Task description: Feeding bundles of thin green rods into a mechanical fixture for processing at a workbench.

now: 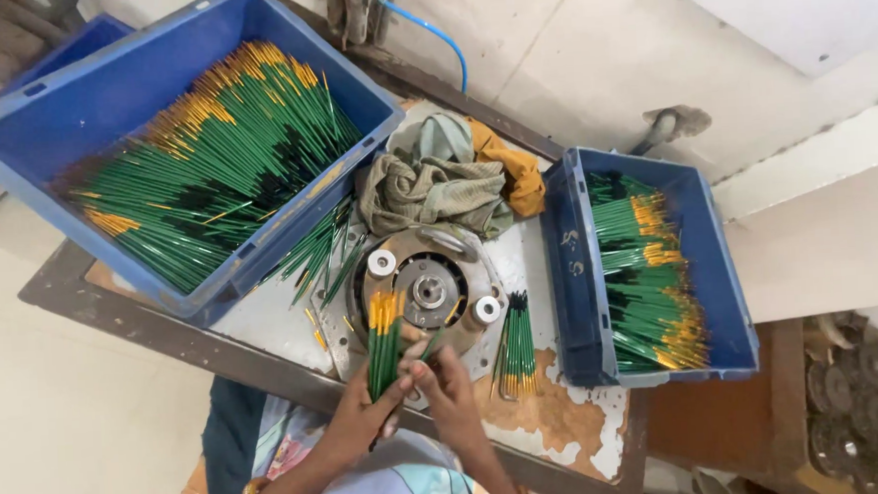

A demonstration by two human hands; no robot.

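My left hand grips a bundle of green sticks with yellow tips, held upright over the round metal machine. Beside it, my right hand pinches a single green stick just to the right of the bundle. Both hands sit at the table's near edge, in front of the machine. A small pile of the same sticks lies on the table to the right of my hands.
A large blue crate full of green sticks stands at the left, with loose sticks spilling beside it. A smaller blue crate of sticks is on the right. Crumpled cloths lie behind the machine. A blue hose runs along the wall.
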